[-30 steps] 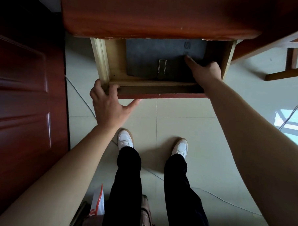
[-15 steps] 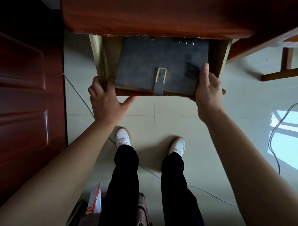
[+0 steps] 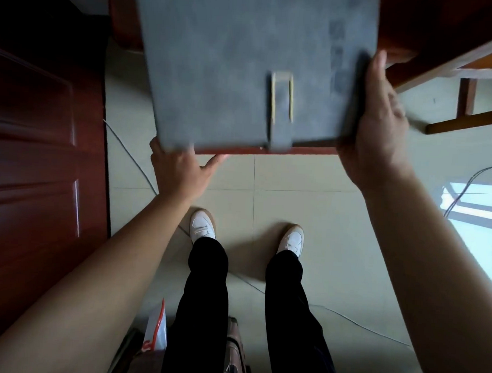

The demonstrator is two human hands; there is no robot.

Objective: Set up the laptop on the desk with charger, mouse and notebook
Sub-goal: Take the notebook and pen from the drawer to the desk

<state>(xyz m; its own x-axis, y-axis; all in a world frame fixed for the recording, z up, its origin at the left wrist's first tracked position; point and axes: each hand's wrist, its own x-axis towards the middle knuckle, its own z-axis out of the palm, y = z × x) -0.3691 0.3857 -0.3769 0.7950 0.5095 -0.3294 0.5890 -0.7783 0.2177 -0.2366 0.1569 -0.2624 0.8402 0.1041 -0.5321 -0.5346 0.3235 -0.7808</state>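
Right hand [image 3: 374,121] gripping one blurred, apparently closed notebook [image 3: 244,68]

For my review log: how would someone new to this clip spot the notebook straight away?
Start at the reddish wooden desk along the top edge; the notebook is the big grey slab in front of it, with the right hand in a grip on its right edge. Unlike anything nearby, it has a strap threaded through a metal loop.

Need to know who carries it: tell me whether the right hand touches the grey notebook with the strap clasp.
Touching. The head view shows the right hand wrapped around the right edge of the grey notebook, thumb on its cover.
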